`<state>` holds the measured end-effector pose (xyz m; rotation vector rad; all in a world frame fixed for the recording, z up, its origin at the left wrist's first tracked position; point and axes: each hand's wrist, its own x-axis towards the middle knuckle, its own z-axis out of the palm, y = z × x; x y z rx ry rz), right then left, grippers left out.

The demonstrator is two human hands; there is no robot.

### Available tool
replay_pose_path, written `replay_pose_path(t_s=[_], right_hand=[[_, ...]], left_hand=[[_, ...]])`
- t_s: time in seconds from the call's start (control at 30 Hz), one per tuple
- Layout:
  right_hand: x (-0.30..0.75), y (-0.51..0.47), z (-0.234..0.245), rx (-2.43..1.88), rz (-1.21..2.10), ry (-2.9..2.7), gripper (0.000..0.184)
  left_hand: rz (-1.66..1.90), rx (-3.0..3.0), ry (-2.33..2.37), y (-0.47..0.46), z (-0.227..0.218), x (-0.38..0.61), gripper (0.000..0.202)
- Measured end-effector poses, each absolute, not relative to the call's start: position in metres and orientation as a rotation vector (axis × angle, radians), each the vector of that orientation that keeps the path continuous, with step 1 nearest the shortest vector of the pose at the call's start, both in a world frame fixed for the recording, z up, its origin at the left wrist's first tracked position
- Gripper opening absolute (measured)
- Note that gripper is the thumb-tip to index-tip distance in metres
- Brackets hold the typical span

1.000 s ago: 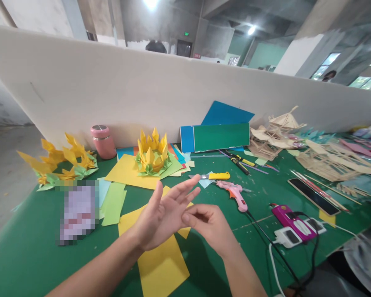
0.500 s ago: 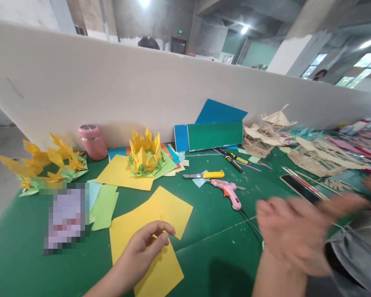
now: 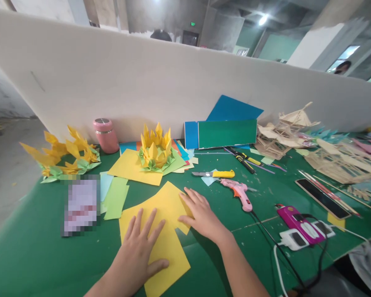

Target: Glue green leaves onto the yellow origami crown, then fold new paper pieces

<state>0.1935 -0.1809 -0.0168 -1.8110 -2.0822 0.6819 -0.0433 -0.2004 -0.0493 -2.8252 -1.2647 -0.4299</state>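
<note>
Yellow paper sheets (image 3: pixel 169 258) lie overlapping on the green table in front of me. My left hand (image 3: pixel 137 249) rests on them with its fingers spread. At their right edge lies my right hand (image 3: pixel 200 212), fingers stretched out and its fingertips on the paper. Neither hand holds anything. Beyond the sheets stands a folded yellow paper flower (image 3: pixel 156 150) with green leaves, on top of more coloured paper. To the right of it are a yellow utility knife (image 3: pixel 222 174) and a pink glue gun (image 3: pixel 238 192).
A larger ring of yellow paper petals (image 3: pixel 60 154) and a pink flask (image 3: pixel 106 136) stand at the left. Green paper pieces (image 3: pixel 117 198) lie nearby. On the right are a magenta-and-white power strip (image 3: pixel 301 225) with cords, a black phone (image 3: pixel 321 198) and wooden stick models (image 3: pixel 336 161).
My right hand, blurred and raised at the right before, has come down left onto the yellow paper. My left hand has flattened and spread its fingers. The view has shifted rightward.
</note>
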Motion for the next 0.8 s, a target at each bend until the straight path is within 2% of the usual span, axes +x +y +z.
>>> replay_pose_path(t_s=[0.13,0.3,0.43,0.53,0.6,0.67,0.73,0.8], right_hand=[[0.191,-0.175,-0.031,-1.691,0.532,-1.987,0.057],[0.198,-0.172,-0.039,-1.582,0.595,-1.776,0.061],[0.212,-0.171,-0.04,-1.528,0.613,-1.442,0.043],[0.216,-0.172,-0.036,-1.351,0.752,-1.207,0.041],[0.213,-0.173,-0.032,-1.254,0.855,-1.181,0.043],[0.204,-0.175,-0.029,-1.217,0.922,-1.247,0.041],[0.194,-0.177,-0.026,-1.2,0.943,-1.379,0.038],[0.185,-0.179,-0.023,-1.2,0.916,-1.559,0.037]], left_hand=[[-0.368,-2.781,-1.412,-0.19,-0.047,-0.046,0.07],[-0.359,-2.789,-1.509,-0.176,-0.044,-0.049,0.077],[-0.303,-3.042,-1.38,-0.177,-0.04,-0.049,0.074],[-0.316,-3.261,-1.273,-0.179,-0.034,-0.045,0.066],[-0.512,-3.319,-1.377,-0.178,-0.029,-0.04,0.057],[-0.88,-3.32,-1.654,-0.173,-0.021,-0.031,0.061],[-1.423,-3.289,-2.057,-0.166,-0.012,-0.02,0.069],[-2.055,-3.137,-2.53,-0.161,-0.003,-0.009,0.062]])
